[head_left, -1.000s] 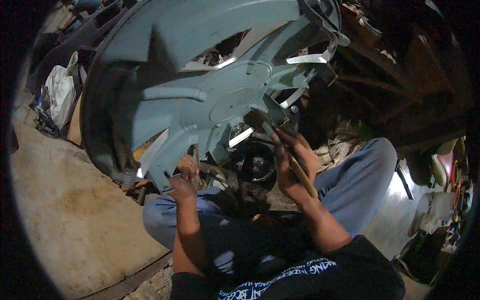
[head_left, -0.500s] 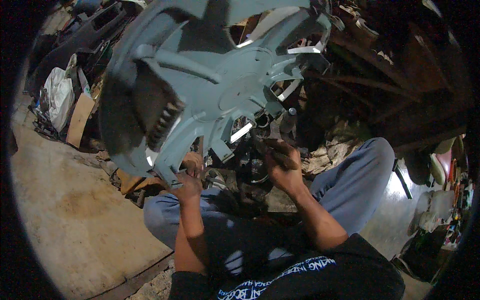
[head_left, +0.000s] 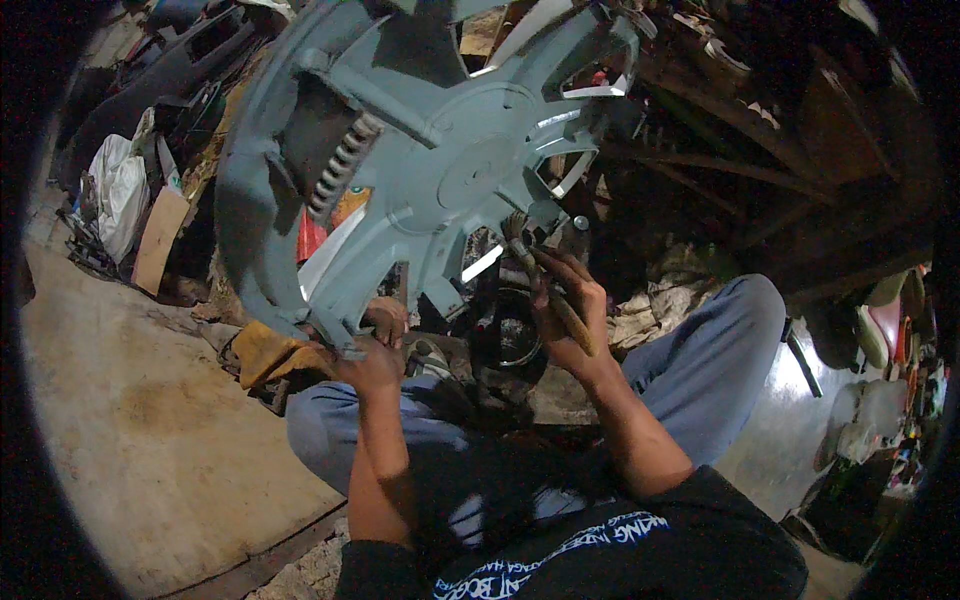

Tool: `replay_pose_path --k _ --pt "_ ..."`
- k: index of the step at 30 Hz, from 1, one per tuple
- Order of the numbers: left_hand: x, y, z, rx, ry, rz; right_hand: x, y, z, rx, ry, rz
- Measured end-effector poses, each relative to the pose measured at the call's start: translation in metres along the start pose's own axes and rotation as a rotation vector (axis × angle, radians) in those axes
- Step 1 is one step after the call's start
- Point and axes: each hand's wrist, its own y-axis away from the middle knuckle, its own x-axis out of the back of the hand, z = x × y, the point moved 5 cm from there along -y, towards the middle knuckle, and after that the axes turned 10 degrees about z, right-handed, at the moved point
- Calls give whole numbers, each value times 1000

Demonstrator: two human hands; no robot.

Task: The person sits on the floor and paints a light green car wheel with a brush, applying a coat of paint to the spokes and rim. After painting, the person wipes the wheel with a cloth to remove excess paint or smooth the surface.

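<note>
A large grey-blue plastic wheel cover (head_left: pixel 440 160) with spokes and cut-out slots stands tilted above my knees. My left hand (head_left: pixel 372 358) grips its lower rim from underneath. My right hand (head_left: pixel 566 310) is shut on a paintbrush (head_left: pixel 545 280) with a wooden handle, its bristles touching the cover's lower right edge near a slot. I sit with my legs in blue trousers (head_left: pixel 700 370) spread out below.
A dark round can (head_left: pixel 510 335) sits between my knees. A yellow-brown rag (head_left: pixel 262 352) lies by my left leg. White bags (head_left: pixel 118 190) and cardboard (head_left: pixel 158 240) pile up at the left. Bare concrete floor (head_left: pixel 150 440) spreads left; dark wooden clutter (head_left: pixel 800 150) fills the right.
The wheel cover has turned and tilted, its left rim now facing me more edge-on. My left hand stayed on the lower rim; the brush shifted slightly up the cover's edge.
</note>
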Motion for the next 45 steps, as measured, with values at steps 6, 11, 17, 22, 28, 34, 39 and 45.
replay_pose_path --k 6,11,17,22,28,34,39,45 --pt "17 1 -6 -14 108 74 6 3 23 -40 111 12" --pt "12 1 -2 163 570 -102 1 29 26 -335 170 -220" --pt "20 0 1 -78 -37 123 9 6 35 -76 83 117" --pt "20 2 7 -106 -213 252 11 12 28 -641 -198 159" --pt "5 4 15 -182 -448 103 8 5 31 -619 -84 -7" --pt "7 3 4 137 -64 350 19 21 107 -465 -131 -47" --pt "36 -16 8 -291 -370 -67 17 0 7 -620 -75 209" --pt "57 -19 -17 -15 35 145 16 3 55 -237 35 -16"
